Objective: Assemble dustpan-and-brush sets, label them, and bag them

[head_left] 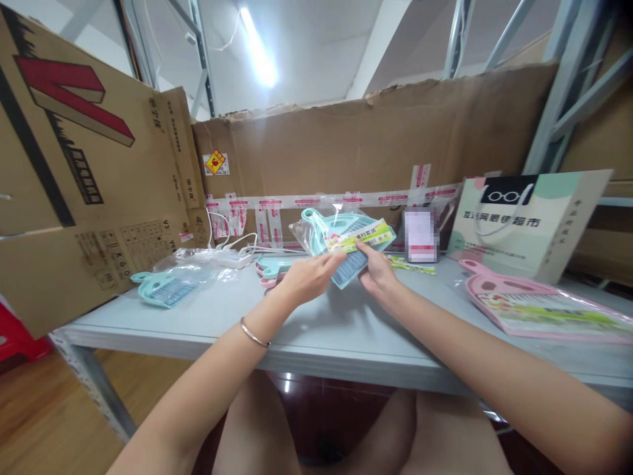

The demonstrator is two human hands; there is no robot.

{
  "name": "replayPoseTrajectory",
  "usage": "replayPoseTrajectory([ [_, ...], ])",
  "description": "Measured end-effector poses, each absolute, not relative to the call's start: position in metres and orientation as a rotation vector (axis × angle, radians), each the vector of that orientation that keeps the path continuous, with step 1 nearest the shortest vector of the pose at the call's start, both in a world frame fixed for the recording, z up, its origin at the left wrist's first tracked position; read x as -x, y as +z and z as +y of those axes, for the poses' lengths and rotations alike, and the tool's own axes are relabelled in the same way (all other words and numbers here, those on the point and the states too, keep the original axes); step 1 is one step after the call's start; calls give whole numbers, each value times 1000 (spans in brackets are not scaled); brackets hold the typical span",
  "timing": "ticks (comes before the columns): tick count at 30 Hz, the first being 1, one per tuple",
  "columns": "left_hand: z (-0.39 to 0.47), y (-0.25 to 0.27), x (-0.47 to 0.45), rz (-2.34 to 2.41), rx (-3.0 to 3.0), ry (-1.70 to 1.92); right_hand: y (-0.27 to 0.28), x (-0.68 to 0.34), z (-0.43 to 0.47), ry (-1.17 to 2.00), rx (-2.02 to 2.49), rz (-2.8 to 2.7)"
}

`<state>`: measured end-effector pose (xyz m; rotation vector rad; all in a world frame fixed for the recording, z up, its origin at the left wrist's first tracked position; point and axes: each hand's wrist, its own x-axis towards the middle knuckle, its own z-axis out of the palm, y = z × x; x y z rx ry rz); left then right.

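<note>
Above the middle of the table, both hands hold a mint-green dustpan and brush set (322,227), tilted, with clear plastic film around it. A yellow-green printed label card (376,232) lies across its front. My left hand (312,276) grips the set's lower left side, fingers on the card's left end. On the right side, my right hand (378,269) pinches the edge, its thumb on the card. Just behind my left hand, green and pink dustpans (273,266) lie stacked, partly hidden. More label cards (415,267) lie behind my right hand.
On the grey table (208,323), a green dustpan set (165,290) lies left and a bagged pink one (499,293) right. A power strip (232,258), a phone (421,231) and a paper bag (524,227) stand behind. Cardboard (346,145) walls the back; a box (99,152) bounds the left.
</note>
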<state>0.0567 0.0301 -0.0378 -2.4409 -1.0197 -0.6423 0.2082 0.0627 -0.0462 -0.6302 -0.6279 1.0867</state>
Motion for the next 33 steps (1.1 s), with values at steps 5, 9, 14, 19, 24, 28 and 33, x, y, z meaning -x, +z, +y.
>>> replayPoseTrajectory([
  [5, 31, -41, -57, -963, 2359, -626, -44, -206, 60, 1137, 569, -537],
  [9, 31, -33, -51, -1100, 2265, -712, -35, -204, 52, 1159, 487, -448],
  [14, 30, -32, -52, -1189, 2293, -637, -32, -202, 48, 1126, 473, -411],
  [19, 29, -36, -55, -1103, 2347, -502, -38, -202, 53, 1122, 505, -461],
  [24, 28, -34, -52, -1040, 2308, -550, -41, -200, 54, 1156, 515, -542],
  [28, 22, -34, -57, -891, 2300, -486, -46, -195, 53, 1189, 521, -653],
  [33, 19, -40, -67, -726, 2301, -412, -50, -194, 58, 1172, 526, -657],
])
